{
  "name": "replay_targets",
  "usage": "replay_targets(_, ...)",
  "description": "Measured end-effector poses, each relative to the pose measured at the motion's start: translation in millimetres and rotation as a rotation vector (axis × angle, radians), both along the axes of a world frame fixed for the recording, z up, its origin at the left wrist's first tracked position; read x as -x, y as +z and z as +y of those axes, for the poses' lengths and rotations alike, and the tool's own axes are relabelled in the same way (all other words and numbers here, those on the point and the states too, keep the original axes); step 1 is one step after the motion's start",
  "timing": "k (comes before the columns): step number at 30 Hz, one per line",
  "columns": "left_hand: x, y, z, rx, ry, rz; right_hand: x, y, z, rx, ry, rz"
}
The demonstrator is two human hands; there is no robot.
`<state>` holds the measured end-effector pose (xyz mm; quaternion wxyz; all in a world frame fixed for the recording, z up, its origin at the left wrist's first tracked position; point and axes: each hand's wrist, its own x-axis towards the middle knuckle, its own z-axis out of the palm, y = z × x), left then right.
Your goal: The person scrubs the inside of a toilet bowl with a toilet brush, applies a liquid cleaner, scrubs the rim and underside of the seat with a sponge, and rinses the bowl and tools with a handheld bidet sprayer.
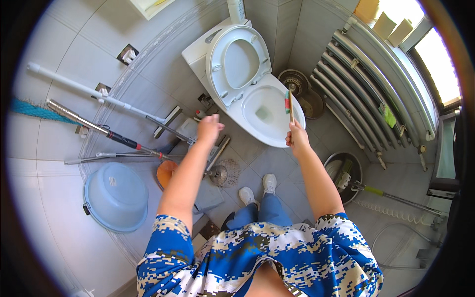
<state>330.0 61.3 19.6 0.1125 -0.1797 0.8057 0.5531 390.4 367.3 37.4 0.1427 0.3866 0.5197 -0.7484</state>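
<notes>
My right hand (298, 138) grips the wooden handle of a scrubbing brush (291, 104) with red and green bristles. The brush is held upright over the right rim of the white toilet bowl (272, 139). Water shows at the bottom of the bowl. The toilet seat and lid (215, 52) are raised against the tank. My left hand (209, 130) hovers left of the bowl with its fingers curled; whether anything is inside them is hidden. A red-capped bottle (200, 113) stands just beyond it, partly covered.
Mops and a squeegee (167, 121) lean along the left wall near a blue plastic basin (117, 196). Grey radiator pipes (345, 85) line the right wall. A metal basin (326, 159) sits on the floor at right, and brown basins (311, 102) stand behind the toilet.
</notes>
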Motion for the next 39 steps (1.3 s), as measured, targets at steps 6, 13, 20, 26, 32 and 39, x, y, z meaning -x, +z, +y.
replay_targets(6, 94.7, -3.8, -77.7, 0.482, -0.04, 0.401, 40.8, -83.3, -7.1, -0.049, 0.084, 0.069)
replay_targets(13, 181.6, -3.8, -27.0, 0.64, -0.213, 0.631, 184.4, -142.9, -22.5, -0.519, 0.062, 0.636)
replay_targets(20, 219.5, -28.8, -15.0, 0.701, -0.136, 0.813, 285.8, -139.5, -25.8, -0.876, -0.042, 0.596)
replay_targets(26, 226.5, -51.2, -70.1, 1.079, -0.154, 0.798, 311.4, -235.7, -26.4, -0.81, -0.05, 0.815)
replay_targets(32, 228.2, -30.9, -75.0, 1.036, -0.224, 0.69, 301.8, -237.8, -27.9, -0.976, 0.042, 0.731)
replay_targets(39, 231.7, -23.1, -55.9, 0.963, -0.108, 0.598, 303.0, -221.1, -30.0, -0.933, 0.049, 0.741)
